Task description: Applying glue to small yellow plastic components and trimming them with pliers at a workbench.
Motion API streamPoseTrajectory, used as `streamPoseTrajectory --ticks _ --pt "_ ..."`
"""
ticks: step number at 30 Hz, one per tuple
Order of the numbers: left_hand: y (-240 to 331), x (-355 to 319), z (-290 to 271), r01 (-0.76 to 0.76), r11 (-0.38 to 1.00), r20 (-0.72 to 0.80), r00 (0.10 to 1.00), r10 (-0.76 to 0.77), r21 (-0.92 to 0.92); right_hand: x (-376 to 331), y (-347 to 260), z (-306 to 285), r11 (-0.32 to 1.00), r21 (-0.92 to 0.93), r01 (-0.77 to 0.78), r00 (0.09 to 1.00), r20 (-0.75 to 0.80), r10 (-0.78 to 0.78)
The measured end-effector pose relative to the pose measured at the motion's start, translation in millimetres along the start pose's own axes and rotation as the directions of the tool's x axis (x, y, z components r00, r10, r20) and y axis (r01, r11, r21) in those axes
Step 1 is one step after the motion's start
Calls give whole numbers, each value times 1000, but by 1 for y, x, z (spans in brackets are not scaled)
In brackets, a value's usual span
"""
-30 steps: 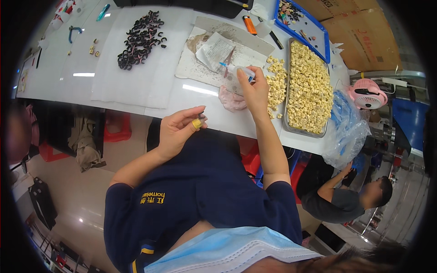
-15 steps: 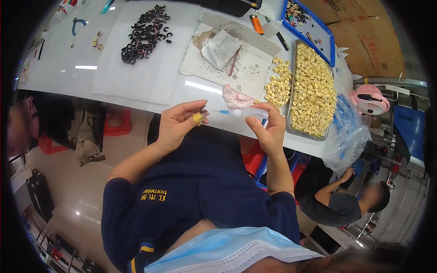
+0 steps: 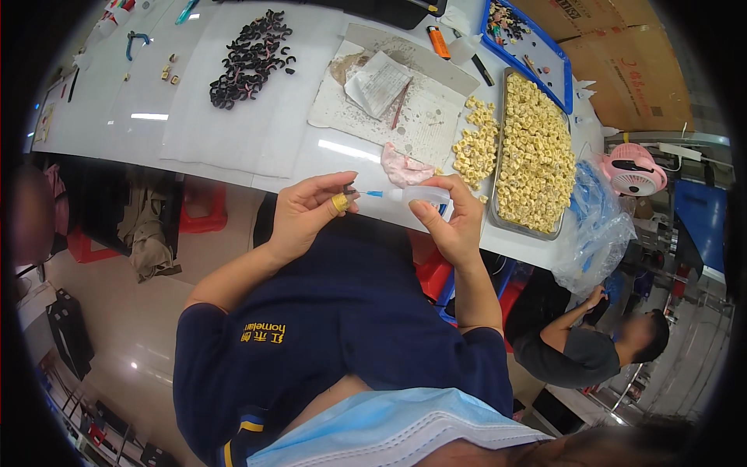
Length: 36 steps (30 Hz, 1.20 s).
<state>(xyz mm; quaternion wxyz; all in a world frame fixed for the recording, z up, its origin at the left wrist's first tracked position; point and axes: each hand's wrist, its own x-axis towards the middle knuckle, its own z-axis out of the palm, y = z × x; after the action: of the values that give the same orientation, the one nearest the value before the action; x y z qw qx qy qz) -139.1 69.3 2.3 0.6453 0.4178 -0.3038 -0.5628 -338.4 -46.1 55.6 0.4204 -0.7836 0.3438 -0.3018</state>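
Note:
My left hand (image 3: pixel 305 212), with yellow tape wrapped round its thumb, pinches a small dark piece (image 3: pixel 349 187) between thumb and fingers. In my right hand (image 3: pixel 455 222) is a translucent squeeze bottle (image 3: pixel 420 194), held sideways. Its blue needle tip (image 3: pixel 373 193) points left, and the thin needle reaches the dark piece; whether it touches is too small to tell. Just behind the bottle a crumpled pink cloth (image 3: pixel 405 166) lies on the table. Both hands are raised at the table's near edge.
On the white table (image 3: pixel 233 167) lie a pile of black curved pieces (image 3: pixel 247 62), a stained cardboard sheet (image 3: pixel 334 109) with paper, and an orange lighter (image 3: pixel 439 43). Yellow pieces fill a metal tray (image 3: pixel 537 156) on the right, near a blue-rimmed tray (image 3: pixel 571 82). Another person (image 3: pixel 576 354) sits beyond.
My right hand has moved slightly left with the squeeze bottle, bringing the needle up to the dark piece. My left hand has stayed nearly still.

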Motion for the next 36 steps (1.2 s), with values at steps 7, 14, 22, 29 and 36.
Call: streamPoseTrajectory --ticks 7,14,22,29,36 --pt "0 -1 -3 23 1000 -9 1000 -23 -18 3 15 10 966 241 -98 976 -165 141" --pt "-5 2 -5 19 996 -8 1000 -20 -92 68 71 35 968 44 -246 922 -296 248" --pt "-7 3 -12 27 998 -21 999 -28 -51 79 76 -8 869 -494 -32 908 -377 -181" --pt "-1 2 -3 51 997 -1 999 -51 -51 102 94 -47 741 -671 23 972 -159 -173" --pt "6 3 3 197 969 100 978 -184 -151 108 104 -59 585 -806 87 996 52 -75"
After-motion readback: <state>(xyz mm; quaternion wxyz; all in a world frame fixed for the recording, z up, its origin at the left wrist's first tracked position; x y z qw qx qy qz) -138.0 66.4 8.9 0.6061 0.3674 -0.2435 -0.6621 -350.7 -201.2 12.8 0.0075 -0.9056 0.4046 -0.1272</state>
